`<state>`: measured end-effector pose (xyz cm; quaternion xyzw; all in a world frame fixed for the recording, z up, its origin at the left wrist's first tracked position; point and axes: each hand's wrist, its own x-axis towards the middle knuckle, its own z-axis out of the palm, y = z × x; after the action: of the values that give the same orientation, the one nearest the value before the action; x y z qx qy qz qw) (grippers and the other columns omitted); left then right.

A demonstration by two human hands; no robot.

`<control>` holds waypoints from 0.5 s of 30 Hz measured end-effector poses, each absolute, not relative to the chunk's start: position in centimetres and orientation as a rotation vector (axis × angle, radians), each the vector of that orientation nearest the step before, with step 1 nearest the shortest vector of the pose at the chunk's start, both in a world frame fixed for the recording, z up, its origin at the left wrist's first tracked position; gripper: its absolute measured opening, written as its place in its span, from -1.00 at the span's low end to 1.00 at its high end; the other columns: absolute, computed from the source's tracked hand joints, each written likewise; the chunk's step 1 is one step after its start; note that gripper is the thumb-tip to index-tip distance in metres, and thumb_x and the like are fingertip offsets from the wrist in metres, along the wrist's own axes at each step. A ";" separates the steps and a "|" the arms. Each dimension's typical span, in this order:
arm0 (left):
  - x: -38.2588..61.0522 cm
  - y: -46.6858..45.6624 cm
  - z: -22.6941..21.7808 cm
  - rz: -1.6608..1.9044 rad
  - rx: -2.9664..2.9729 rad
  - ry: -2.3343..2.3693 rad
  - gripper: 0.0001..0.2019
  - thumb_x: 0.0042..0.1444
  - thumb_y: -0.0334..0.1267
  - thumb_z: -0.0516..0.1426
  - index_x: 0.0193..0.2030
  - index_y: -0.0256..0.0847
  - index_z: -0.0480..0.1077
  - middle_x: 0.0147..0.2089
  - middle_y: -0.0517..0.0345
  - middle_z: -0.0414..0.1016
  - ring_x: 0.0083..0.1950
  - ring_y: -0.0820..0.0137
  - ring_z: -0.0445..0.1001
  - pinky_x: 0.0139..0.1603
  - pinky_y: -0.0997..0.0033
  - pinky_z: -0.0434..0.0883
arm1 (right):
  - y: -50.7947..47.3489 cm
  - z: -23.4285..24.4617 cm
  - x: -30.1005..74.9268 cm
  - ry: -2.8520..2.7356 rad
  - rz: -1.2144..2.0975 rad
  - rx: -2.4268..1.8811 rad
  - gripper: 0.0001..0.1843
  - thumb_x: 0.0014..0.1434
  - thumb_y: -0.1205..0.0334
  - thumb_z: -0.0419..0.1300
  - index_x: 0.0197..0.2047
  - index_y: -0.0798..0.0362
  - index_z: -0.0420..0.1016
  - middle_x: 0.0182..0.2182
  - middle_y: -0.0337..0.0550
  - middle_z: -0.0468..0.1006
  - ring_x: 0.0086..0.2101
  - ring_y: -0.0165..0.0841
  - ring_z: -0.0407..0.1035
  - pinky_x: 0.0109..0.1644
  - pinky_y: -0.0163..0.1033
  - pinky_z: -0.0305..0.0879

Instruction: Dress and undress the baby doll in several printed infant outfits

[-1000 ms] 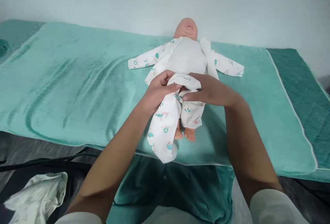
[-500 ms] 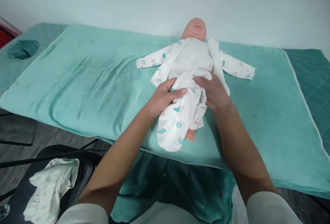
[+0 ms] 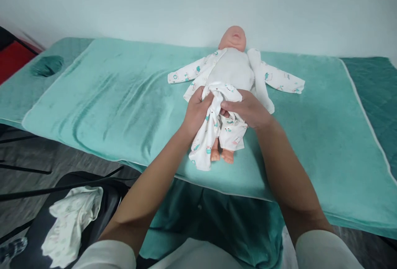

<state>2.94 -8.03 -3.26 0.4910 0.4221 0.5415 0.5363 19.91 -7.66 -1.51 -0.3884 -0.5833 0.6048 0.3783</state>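
A baby doll (image 3: 232, 39) lies on its back on the bed, its head by the wall and both feet towards me. Its chest is covered in plain white cloth, and a printed jacket (image 3: 283, 81) lies open around it, sleeves spread outward. Over the doll's lower body, my left hand (image 3: 195, 114) grips bunched printed baby trousers (image 3: 234, 136). My right hand (image 3: 249, 110) pinches the same fabric near the middle, with some fingers tucked under it. One trouser leg covers the doll's leg on the right; the other hangs loosely beside the left foot.
A green velvety cover (image 3: 124, 95) drapes the bed, which has a face hole (image 3: 46, 66) at its left end. Below left, a black chair (image 3: 108, 207) bears a crumpled printed garment (image 3: 74, 223). A pale wall (image 3: 155, 4) runs behind.
Both hands have gathered the trousers tighter, and my right hand has shifted left towards the middle. The loose trouser leg has narrowed and moved up, so both doll feet now show.
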 end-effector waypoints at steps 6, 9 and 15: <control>3.4 -7.7 -3.9 1.344 1.271 1.050 -0.66 0.22 0.08 0.26 -0.26 -0.18 0.43 -0.34 0.22 0.47 -0.28 0.43 0.46 -0.24 0.46 0.41 | -7.4 -2.2 19.8 -1.342 1.580 -1.007 -0.56 -0.04 -0.02 0.52 -0.22 0.09 0.57 -0.41 -0.24 0.55 -0.41 -0.38 0.40 -0.31 -0.25 0.38; 3.3 -7.2 -4.0 1.335 1.225 1.019 -0.66 0.20 0.07 0.27 -0.26 -0.19 0.43 -0.36 0.24 0.45 -0.32 0.46 0.42 -0.28 0.47 0.37 | -7.1 -2.7 19.9 -1.324 1.599 -0.927 -0.50 0.02 -0.05 0.47 -0.07 0.07 0.57 -0.30 -0.20 0.60 -0.30 -0.31 0.48 -0.20 -0.20 0.44; 3.3 -6.8 -3.8 1.299 1.170 1.077 -0.60 0.20 0.14 0.25 -0.33 -0.19 0.40 -0.40 0.23 0.42 -0.34 0.45 0.40 -0.32 0.47 0.36 | -7.2 -1.9 20.5 -1.766 1.605 -0.842 -0.48 -0.04 0.02 0.53 -0.08 0.10 0.58 -0.19 -0.14 0.64 -0.16 -0.21 0.50 -0.05 -0.13 0.44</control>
<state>3.32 -6.75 -3.81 0.4874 0.4487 0.5413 0.5178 20.46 -7.21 -1.90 -0.3174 -0.6654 0.6050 0.3008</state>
